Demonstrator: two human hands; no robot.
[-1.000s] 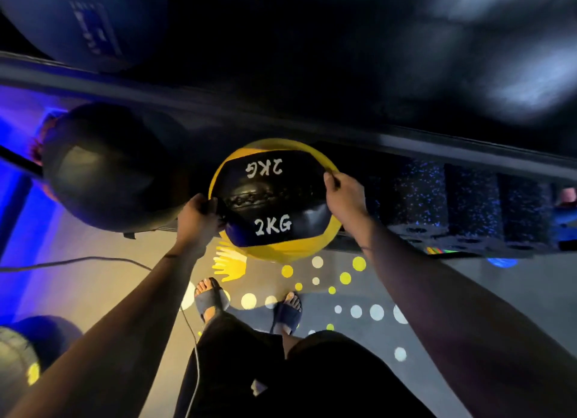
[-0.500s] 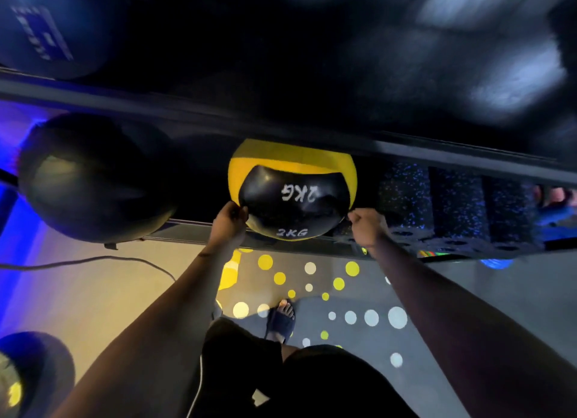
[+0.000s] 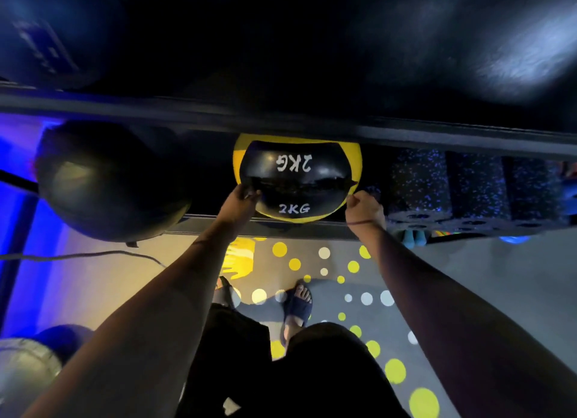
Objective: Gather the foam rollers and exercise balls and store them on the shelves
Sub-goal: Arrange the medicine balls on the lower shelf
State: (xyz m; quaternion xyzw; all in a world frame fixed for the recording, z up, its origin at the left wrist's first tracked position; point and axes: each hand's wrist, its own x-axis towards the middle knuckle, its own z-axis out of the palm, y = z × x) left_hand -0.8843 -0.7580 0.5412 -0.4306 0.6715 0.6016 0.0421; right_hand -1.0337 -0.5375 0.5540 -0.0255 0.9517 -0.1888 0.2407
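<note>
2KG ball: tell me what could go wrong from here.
1. The 2KG ball sits at the shelf's front rail and seems to overhang it. If the left hand and right hand let go now, it may roll off toward the foot below.
2. The right hand is close to the rollers, so pushing the ball deeper may knock them.

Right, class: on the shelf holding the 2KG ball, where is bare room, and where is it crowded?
Widest bare stretch: between the large black ball and the 2KG ball. Between that ball and the foam rollers only a slim gap, taken by the right hand. The rollers are packed side by side.
</note>
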